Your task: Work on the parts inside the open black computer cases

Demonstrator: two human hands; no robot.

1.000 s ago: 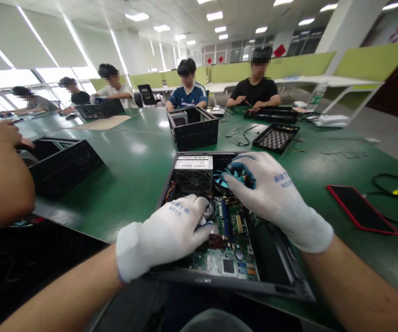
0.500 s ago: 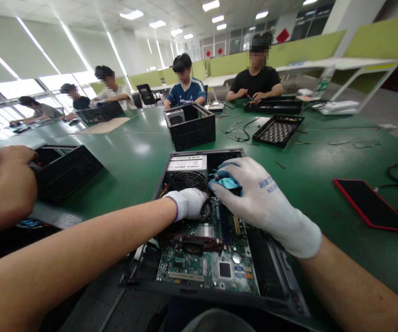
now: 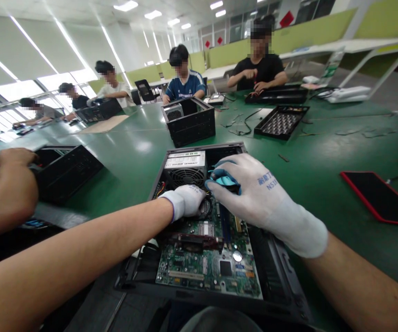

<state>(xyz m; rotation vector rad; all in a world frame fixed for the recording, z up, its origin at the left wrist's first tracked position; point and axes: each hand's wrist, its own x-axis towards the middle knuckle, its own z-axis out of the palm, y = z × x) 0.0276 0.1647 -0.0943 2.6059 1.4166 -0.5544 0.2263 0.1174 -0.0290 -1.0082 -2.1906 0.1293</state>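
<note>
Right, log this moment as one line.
left hand: beside power supply, grip hidden | right hand: curled around blue fan | motherboard: exposed in computer case

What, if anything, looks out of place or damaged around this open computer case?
Nothing looks spilled or clearly damaged. One oddity: a small dark piece lies alone on the green table, beyond the right hand and outside the case. It's too small to identify.
</note>
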